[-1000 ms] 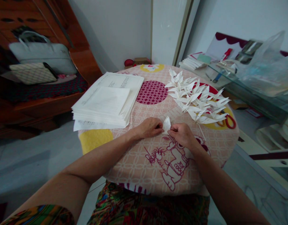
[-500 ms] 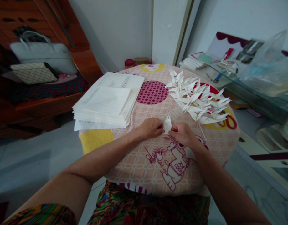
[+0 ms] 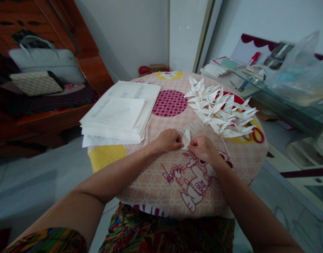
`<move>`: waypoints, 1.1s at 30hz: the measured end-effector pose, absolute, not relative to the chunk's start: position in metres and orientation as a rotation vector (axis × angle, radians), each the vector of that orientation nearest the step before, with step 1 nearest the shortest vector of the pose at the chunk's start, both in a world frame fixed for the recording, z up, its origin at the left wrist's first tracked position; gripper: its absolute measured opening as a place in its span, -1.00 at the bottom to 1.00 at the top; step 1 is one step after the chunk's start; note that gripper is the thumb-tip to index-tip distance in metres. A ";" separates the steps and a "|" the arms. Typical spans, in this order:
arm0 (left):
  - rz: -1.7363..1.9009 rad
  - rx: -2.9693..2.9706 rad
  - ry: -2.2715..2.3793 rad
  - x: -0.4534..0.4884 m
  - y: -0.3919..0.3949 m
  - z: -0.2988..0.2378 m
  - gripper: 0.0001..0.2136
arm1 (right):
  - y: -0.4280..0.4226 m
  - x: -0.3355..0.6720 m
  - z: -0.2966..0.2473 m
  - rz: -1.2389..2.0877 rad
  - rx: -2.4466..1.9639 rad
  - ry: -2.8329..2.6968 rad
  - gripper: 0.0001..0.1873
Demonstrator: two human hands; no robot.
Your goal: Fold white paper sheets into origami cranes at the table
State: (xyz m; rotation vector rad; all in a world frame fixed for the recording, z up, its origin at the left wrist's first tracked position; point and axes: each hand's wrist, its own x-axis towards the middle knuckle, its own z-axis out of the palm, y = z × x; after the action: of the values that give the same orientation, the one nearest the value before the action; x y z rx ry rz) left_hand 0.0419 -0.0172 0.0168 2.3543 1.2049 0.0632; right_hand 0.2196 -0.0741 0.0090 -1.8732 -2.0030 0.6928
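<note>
A small folded piece of white paper (image 3: 186,138) stands with its point upward between my two hands, low over the tablecloth. My left hand (image 3: 169,140) pinches its left lower edge, fingers curled in. On the other side, my right hand (image 3: 203,147) grips the lower right edge between thumb and fingertips. Beyond my right hand lies a heap of folded paper cranes (image 3: 219,110). To the left rests a thick stack of printed paper sheets (image 3: 116,116), with smaller cut sheets on top.
Red-handled scissors (image 3: 257,135) lie partly under the cranes at the right edge of the round table (image 3: 151,189). A glass shelf (image 3: 282,105) with a plastic bag (image 3: 301,77) stands to the right. At the left, a wooden bench (image 3: 95,70) holds a grey bag (image 3: 45,61).
Both hands stay on the folded paper with only slight finger movement. The whole view has shifted a little; the stack and cranes lie as before.
</note>
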 end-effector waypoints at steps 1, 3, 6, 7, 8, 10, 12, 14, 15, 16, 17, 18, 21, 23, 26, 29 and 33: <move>0.053 2.361 1.211 0.042 -0.017 0.017 -0.80 | -0.074 0.219 0.009 0.684 -1.885 -2.008 -0.80; 0.041 2.375 1.221 0.043 -0.017 0.017 -0.79 | -0.074 0.219 0.008 0.659 -1.908 -2.020 -0.80; 0.050 2.393 1.239 0.044 -0.018 0.016 -0.79 | -0.074 0.217 0.007 0.619 -1.932 -2.032 -0.81; 0.055 2.393 1.246 0.045 -0.018 0.016 -0.79 | -0.074 0.217 0.007 0.606 -1.936 -2.034 -0.82; 0.059 2.393 1.251 0.045 -0.019 0.016 -0.79 | -0.074 0.217 0.006 0.593 -1.940 -2.034 -0.82; 0.053 2.394 1.255 0.045 -0.019 0.016 -0.79 | -0.074 0.216 0.006 0.577 -1.949 -2.028 -0.83; 0.044 2.402 1.261 0.046 -0.018 0.015 -0.79 | -0.074 0.216 0.006 0.581 -1.948 -2.022 -0.84; 0.037 2.410 1.271 0.046 -0.018 0.014 -0.79 | -0.073 0.217 0.006 0.591 -1.943 -2.009 -0.85; 0.037 2.410 1.276 0.045 -0.018 0.014 -0.79 | -0.073 0.217 0.006 0.596 -1.943 -1.999 -0.86; 0.039 2.407 1.282 0.045 -0.018 0.013 -0.80 | -0.073 0.218 0.006 0.599 -1.946 -1.988 -0.87; 0.044 2.402 1.285 0.044 -0.018 0.012 -0.80 | -0.073 0.218 0.006 0.602 -1.951 -1.979 -0.88; 0.052 2.393 1.285 0.044 -0.018 0.012 -0.80 | -0.073 0.218 0.006 0.603 -1.957 -1.972 -0.89; 0.092 2.372 1.281 0.042 -0.017 0.010 -0.79 | -0.072 0.219 0.005 0.599 -1.952 -1.952 -0.89; 0.094 2.369 1.277 0.042 -0.016 0.010 -0.79 | -0.073 0.221 0.004 0.611 -1.932 -1.927 -0.89; 0.074 2.369 1.276 0.043 -0.015 0.011 -0.80 | -0.073 0.222 0.003 0.676 -1.910 -1.890 -0.91; 0.071 2.382 1.282 0.044 -0.016 0.012 -0.82 | -0.075 0.223 0.003 0.701 -1.907 -1.881 -0.92; 0.070 2.392 1.282 0.045 -0.018 0.012 -0.82 | -0.077 0.220 0.003 0.661 -1.928 -1.899 -0.87</move>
State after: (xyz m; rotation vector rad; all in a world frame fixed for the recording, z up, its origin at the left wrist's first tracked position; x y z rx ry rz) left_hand 0.0446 -0.0181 0.0122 2.3916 1.2822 0.0699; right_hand 0.2203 -0.0769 0.0030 -1.9278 -1.8992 0.6613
